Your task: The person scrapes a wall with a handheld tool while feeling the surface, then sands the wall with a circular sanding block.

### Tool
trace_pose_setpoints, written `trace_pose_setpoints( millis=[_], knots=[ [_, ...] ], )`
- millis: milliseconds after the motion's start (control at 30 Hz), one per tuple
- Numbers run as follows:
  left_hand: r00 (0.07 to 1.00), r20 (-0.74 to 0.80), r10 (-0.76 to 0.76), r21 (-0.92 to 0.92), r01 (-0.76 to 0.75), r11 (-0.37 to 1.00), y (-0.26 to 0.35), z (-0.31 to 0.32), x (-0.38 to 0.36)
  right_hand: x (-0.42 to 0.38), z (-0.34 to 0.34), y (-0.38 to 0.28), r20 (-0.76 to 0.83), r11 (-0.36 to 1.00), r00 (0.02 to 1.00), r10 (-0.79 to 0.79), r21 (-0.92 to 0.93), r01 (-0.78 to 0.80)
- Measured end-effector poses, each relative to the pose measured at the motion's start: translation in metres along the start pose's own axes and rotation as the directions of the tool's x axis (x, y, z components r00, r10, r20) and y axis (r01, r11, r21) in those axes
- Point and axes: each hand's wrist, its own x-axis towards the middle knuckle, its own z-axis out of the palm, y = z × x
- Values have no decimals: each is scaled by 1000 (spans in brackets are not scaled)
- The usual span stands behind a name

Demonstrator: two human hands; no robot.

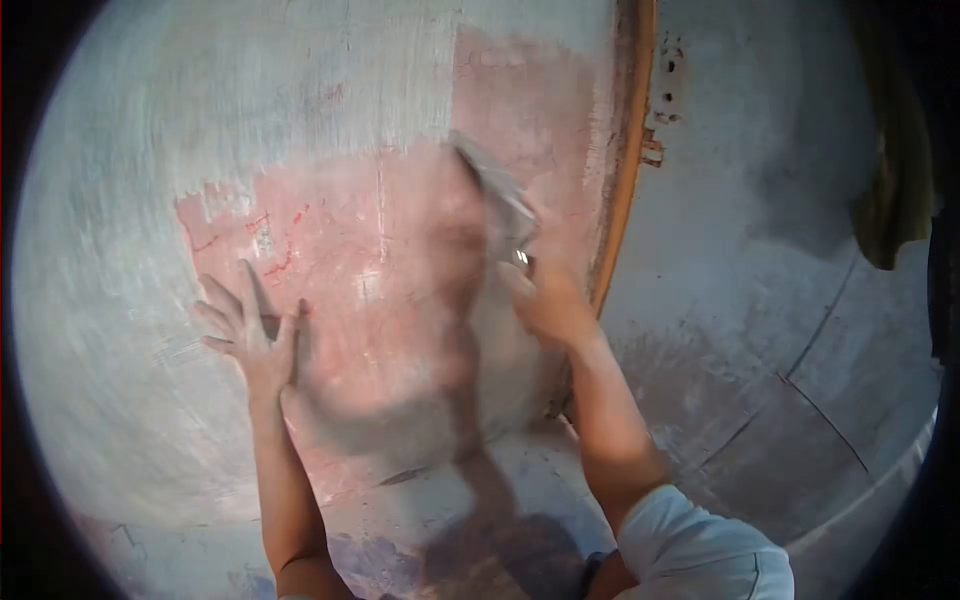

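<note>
Gripping a motion-blurred trowel [495,195], right hand [545,295] works; left hand [250,335] lies flat, released, on wall [120,250].

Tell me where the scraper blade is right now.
In the head view, the scraper blade is right of centre, held in the right hand against the pink wall patch, left of the orange edge strip.

We see dim, soft light, our shadow on the wall [130,200], motion blur, and dark fisheye-curved corners.
</note>
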Motion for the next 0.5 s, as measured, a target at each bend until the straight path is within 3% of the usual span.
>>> trace_pose_setpoints(
  millis=[67,133,167,200,233,267,333,367,400,433,467,500],
  knots=[
    [995,83,63,91,-71,993,3,8,1,-17,-13,21,-196,993,980,-16,113,38],
    [967,233,106,202,-155,967,44,1,3,-11,-25,43,-267,979,964,-5,193,59],
    [939,247,240,134,-278,951,60,4,9,-6,-28,73,-338,987,928,-155,-11,160],
    [895,255,367,61,-393,917,73,10,18,-9,-37,66,-319,984,947,-24,158,78],
    [785,310,536,117,-591,798,88,15,28,-11,-49,56,-277,949,956,95,316,-3],
    [641,377,669,155,-755,637,100,20,45,-11,-54,62,-255,932,956,143,360,-43],
    [215,508,834,43,-974,224,126,18,114,-13,-59,77,-255,922,959,119,386,-12],
    [334,405,851,174,-942,286,144,7,150,-14,-61,85,-264,917,959,106,398,8],
    [431,293,853,293,-890,349,160,2,185,-16,-65,89,-186,901,964,192,423,-98],
    [689,-6,725,454,-644,616,167,21,232,-17,-66,100,-188,909,971,150,412,-61],
    [791,-340,509,498,-308,811,169,35,260,-16,-65,108,-195,913,975,109,407,-21],
    [790,-325,519,520,-309,796,184,41,250,-17,-63,110,-207,896,970,131,444,-26]
  ],
)
